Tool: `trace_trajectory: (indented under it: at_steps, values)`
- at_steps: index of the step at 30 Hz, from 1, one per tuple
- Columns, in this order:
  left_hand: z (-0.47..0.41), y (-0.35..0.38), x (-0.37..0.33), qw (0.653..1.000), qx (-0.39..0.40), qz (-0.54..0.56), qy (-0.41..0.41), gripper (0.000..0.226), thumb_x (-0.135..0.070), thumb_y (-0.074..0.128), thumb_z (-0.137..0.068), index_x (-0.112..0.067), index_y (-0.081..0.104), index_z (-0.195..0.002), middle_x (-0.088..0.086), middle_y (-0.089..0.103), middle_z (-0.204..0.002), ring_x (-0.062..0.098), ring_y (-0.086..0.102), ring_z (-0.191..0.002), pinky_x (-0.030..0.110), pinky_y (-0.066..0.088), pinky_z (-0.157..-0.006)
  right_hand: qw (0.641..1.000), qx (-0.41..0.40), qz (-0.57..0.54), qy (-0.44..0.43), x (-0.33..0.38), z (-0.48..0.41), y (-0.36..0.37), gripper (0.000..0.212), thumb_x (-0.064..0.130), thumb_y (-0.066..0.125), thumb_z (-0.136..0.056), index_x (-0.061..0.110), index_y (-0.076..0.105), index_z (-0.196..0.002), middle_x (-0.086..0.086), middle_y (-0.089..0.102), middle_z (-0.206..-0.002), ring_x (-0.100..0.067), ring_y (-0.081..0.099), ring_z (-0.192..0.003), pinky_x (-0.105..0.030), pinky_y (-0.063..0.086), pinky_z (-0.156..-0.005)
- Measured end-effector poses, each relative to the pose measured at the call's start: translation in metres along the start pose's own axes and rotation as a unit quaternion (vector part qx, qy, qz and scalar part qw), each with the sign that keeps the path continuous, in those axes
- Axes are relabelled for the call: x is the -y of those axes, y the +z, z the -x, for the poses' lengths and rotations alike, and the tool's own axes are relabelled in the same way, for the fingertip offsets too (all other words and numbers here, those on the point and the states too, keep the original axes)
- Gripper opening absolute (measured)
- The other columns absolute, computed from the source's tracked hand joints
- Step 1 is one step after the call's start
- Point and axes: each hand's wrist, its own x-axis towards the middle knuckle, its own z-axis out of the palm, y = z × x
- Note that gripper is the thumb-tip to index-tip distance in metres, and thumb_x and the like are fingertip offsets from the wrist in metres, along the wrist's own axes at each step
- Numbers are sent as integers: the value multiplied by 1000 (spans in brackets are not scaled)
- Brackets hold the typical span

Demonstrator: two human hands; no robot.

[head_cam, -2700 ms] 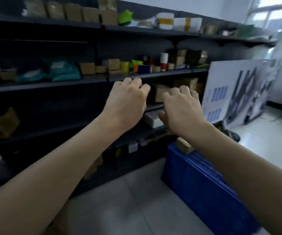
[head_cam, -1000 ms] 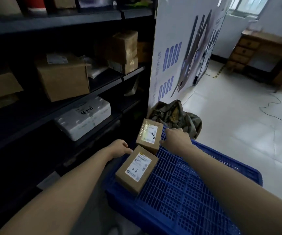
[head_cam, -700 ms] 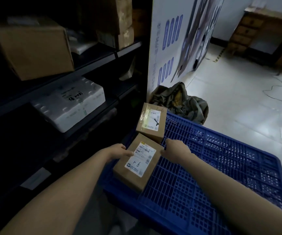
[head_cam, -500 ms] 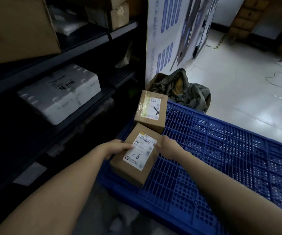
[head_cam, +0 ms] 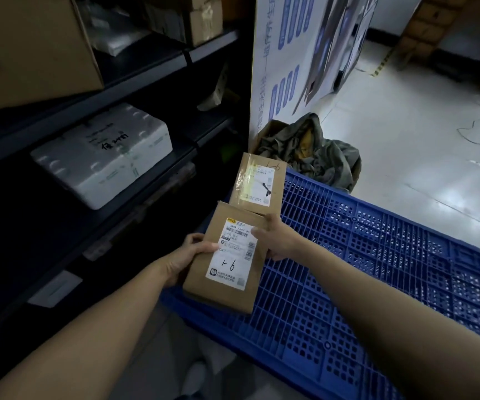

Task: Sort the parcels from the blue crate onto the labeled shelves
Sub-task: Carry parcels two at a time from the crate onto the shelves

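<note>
A brown cardboard parcel (head_cam: 227, 272) with a white label marked "1-6" sits over the near left corner of the blue crate (head_cam: 377, 269). My left hand (head_cam: 189, 255) grips its left edge, thumb on the label. On the parcel's right edge my right hand (head_cam: 276, 241) holds it, thumb on top. A second brown parcel (head_cam: 257, 183) with a taped label lies just beyond it on the crate's far left corner. The dark metal shelves (head_cam: 135, 82) stand to the left.
A white foam box (head_cam: 103, 154) lies on a lower shelf, with a big cardboard box (head_cam: 34, 44) on the shelf above. A printed display board (head_cam: 305, 53) leans at the shelf end. An open box with olive cloth (head_cam: 308, 148) sits behind the crate. White tiled floor lies to the right.
Both hands came down from the upper shelves to the crate. They closed on the near parcel's two edges, and the parcel now looks slightly raised and tilted toward me.
</note>
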Motion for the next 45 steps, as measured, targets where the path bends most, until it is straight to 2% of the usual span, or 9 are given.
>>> trace_trajectory:
  at_steps: [3,10,16,20,25,28,34,39,45]
  values:
    - [16,-24,-26,999,-10,18,29,100,-50,80,-43,-27,37,-130,15,63,-115,31,66,-96,42,55,-77,996,-53,39,-60,30,-1,-19,64,48,41,-98,18,16,-148,-9,54,-108,-16,58,-70,-25,45,-51]
    - [17,-68,-82,993,-39,54,101,70,-46,75,-57,-15,64,-119,20,69,-112,32,69,-94,43,55,-82,988,-135,39,-63,61,-39,-51,70,46,45,-97,15,12,-152,-20,47,-140,-31,56,-105,-34,39,-76]
    - [-53,-76,-98,983,-151,30,102,104,-48,78,-53,-12,37,-140,16,66,-116,33,66,-102,51,52,-91,991,-122,-44,-18,30,-91,-56,84,39,56,-93,20,-1,-152,-15,29,-153,-42,34,-134,-56,34,-106]
    - [-92,-75,-103,983,-159,12,88,106,-53,78,-46,-13,41,-137,16,66,-116,34,65,-101,52,52,-91,985,-125,-121,21,14,-117,-57,91,37,55,-95,15,-14,-150,-14,36,-149,-36,48,-123,-50,41,-101]
    - [-126,-78,-112,996,-58,-34,54,59,-50,71,-68,-16,66,-116,13,74,-98,28,71,-85,40,56,-79,966,-114,-215,91,-2,-143,-59,56,45,48,-95,8,42,-136,-11,60,-122,-28,63,-102,-44,53,-86]
    - [-140,-82,-109,1000,-17,-16,20,42,-49,66,-77,-17,73,-102,13,75,-95,24,72,-76,33,54,-70,940,-110,-310,90,-7,-149,-56,49,45,53,-92,12,43,-127,-9,63,-114,-27,67,-92,-38,56,-67]
    - [-141,-86,-118,998,-1,54,18,51,-48,71,-65,-14,72,-103,15,74,-94,26,70,-73,34,54,-67,909,-90,-398,85,0,-143,-73,40,36,64,-88,10,60,-118,-13,72,-105,-33,69,-95,-52,54,-87]
    - [-110,-79,-163,993,9,103,63,38,-42,63,-79,-18,69,-107,13,74,-98,24,71,-76,34,56,-68,905,-79,-417,20,56,-109,-109,29,31,61,-90,13,60,-113,-13,74,-97,-29,72,-82,-40,59,-67]
    - [-24,-84,-243,988,-1,120,93,31,-40,59,-85,-16,70,-101,10,75,-86,21,71,-66,28,57,-57,899,-53,-432,-48,134,-46,-148,60,30,68,-85,19,37,-135,-18,63,-123,-37,65,-103,-51,57,-79]
